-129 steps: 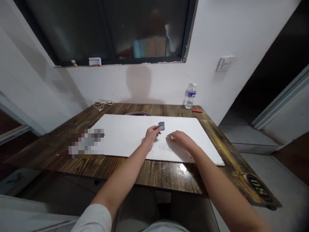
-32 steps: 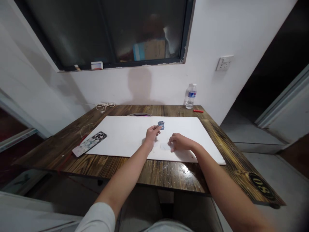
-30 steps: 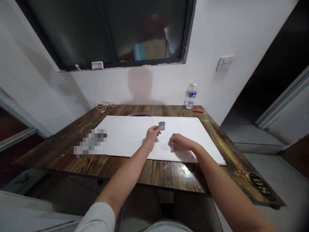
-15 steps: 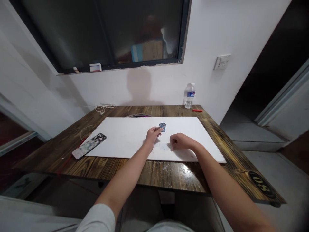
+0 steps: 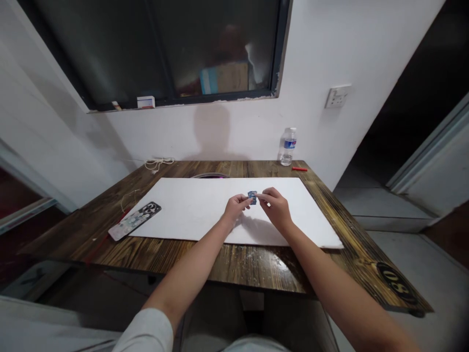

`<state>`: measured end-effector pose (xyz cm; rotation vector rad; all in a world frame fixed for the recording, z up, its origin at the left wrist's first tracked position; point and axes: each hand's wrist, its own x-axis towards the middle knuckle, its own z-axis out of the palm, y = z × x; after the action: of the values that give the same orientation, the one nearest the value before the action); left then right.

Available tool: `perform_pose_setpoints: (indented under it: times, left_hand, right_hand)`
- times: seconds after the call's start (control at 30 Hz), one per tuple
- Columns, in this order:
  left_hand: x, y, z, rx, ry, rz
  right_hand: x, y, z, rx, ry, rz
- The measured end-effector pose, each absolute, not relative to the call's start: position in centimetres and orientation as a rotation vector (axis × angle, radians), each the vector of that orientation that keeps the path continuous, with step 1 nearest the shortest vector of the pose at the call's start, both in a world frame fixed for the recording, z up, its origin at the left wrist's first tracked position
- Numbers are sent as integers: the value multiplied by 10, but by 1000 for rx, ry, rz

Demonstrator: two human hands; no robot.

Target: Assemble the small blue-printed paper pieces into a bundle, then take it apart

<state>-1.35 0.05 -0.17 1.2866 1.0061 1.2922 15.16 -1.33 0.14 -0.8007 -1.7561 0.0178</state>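
My left hand (image 5: 236, 208) pinches a little fan of small blue cards (image 5: 252, 197) above the white board (image 5: 190, 205). The cards' print is too small to read. From the other side, my right hand (image 5: 276, 208) reaches the cards' right edge with its thumb and forefinger closed on it. Both hands hover over the right half of the board and cast a shadow on it. Whether the right fingers also hold something else is hidden.
A phone in a patterned case (image 5: 135, 221) overlaps the board's left edge. A water bottle (image 5: 287, 147) and a red pen-like stick (image 5: 299, 169) stand and lie at the back right. A white cable (image 5: 158, 164) is coiled at the back left of the wooden table (image 5: 256, 266).
My right hand has risen from the board and come to the cards' right edge. My left hand has shifted slightly right. A faint pale rectangle on the board no longer shows.
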Motion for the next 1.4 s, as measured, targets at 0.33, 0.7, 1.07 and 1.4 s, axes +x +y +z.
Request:
perform_pose_setpoints:
  times: [0.33,0.7,1.07,1.4]
  left_hand:
    - [-14,5,-5,1253,864,1314]
    - [-19,7,-9,1187,849,1336]
    - [-20,4,-4,1044,856,1336]
    - [-22,17,-13,986,960,1368]
  right_hand:
    - [147,-10,-5,-668,-1868,-26]
    - [140,-21,0,-654,-1942,-44]
    - [139,-20,2,-692,-1996,-18]
    - [124,-80,59,-375,-1929,327]
